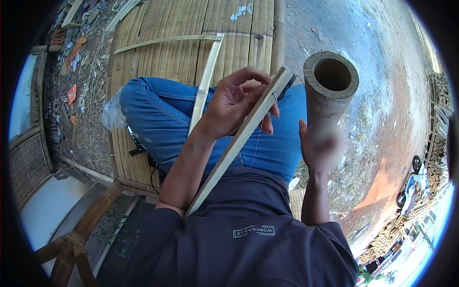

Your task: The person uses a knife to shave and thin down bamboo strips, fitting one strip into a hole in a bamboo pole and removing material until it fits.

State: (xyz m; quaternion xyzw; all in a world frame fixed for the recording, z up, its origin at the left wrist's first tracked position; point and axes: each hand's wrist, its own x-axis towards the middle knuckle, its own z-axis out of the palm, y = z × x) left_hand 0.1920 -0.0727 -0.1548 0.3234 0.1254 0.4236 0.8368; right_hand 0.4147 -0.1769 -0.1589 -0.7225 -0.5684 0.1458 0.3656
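My left hand (234,103) is curled around a long, flat bamboo slat (229,153). The slat runs diagonally from my chest up to its end near the tube's mouth. A thin fibre hangs off the slat near my fingers. My right hand (319,146), which looks blurred, grips a thick hollow bamboo tube (330,91) held upright, its open end facing the camera. Both hands are above my crossed legs in blue jeans (162,115).
I sit on a platform of split bamboo (191,21). Another thin slat (204,88) leans across my knee, joined to a second one (162,42) lying on the platform. A clear plastic bag (112,115) sits by my knee. Bare dirt ground (382,95) lies to the right, and a bamboo frame (71,239) at lower left.
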